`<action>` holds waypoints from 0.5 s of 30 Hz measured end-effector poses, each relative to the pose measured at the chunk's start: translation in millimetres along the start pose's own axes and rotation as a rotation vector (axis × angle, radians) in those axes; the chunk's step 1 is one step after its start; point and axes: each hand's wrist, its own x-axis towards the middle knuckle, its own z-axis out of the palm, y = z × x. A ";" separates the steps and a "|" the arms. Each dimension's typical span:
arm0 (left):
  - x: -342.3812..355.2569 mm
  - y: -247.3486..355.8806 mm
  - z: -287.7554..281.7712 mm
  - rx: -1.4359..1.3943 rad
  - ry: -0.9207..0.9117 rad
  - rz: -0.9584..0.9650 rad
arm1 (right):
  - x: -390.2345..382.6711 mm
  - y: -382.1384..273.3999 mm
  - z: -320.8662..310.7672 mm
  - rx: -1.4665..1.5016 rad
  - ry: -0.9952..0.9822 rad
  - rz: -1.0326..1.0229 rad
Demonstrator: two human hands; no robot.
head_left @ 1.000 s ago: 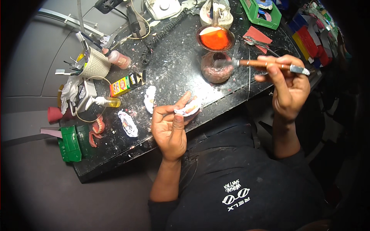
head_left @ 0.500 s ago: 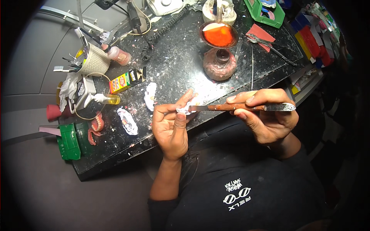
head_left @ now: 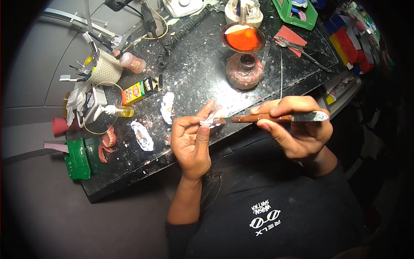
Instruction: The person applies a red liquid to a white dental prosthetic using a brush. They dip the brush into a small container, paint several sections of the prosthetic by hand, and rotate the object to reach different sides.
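My left hand [head_left: 191,149] is closed, with a small white plaster-like piece [head_left: 208,122] pinched between its thumb and fingers. What kind of piece it is stays unclear, since fingers cover much of it. In my right hand [head_left: 308,137] is a wooden-handled wax knife [head_left: 246,118], held level. Its flat metal blade points left and its tip touches or nearly touches the white piece. The knife's other end, metal with white smears, sticks out past my right fingers. Two similar white pieces, one upper [head_left: 167,108] and one lower [head_left: 142,135], lie on the bench left of my hands.
A pan of molten red wax [head_left: 243,39] stands above a round, wax-spattered burner [head_left: 245,71]. Pink dentures [head_left: 109,137], a pump bottle [head_left: 123,111] and a yellow-black box [head_left: 137,92] occupy the left. Pliers [head_left: 284,42] lie far right. The dark bench [head_left: 189,71] carries scattered scraps.
The knife and my right hand have shifted slightly left and up. My left hand still holds the white piece, almost unmoved.
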 end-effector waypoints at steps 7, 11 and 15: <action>4.7 3.7 5.3 -0.096 -0.009 -0.054 | 16.3 24.9 -51.9 0.029 0.282 0.146; 4.7 3.7 1.9 -0.114 -0.009 -0.067 | 20.9 34.1 -49.9 0.015 0.346 0.109; 4.6 3.6 0.4 -0.133 -0.007 -0.071 | 20.8 37.3 -48.5 0.030 0.352 0.118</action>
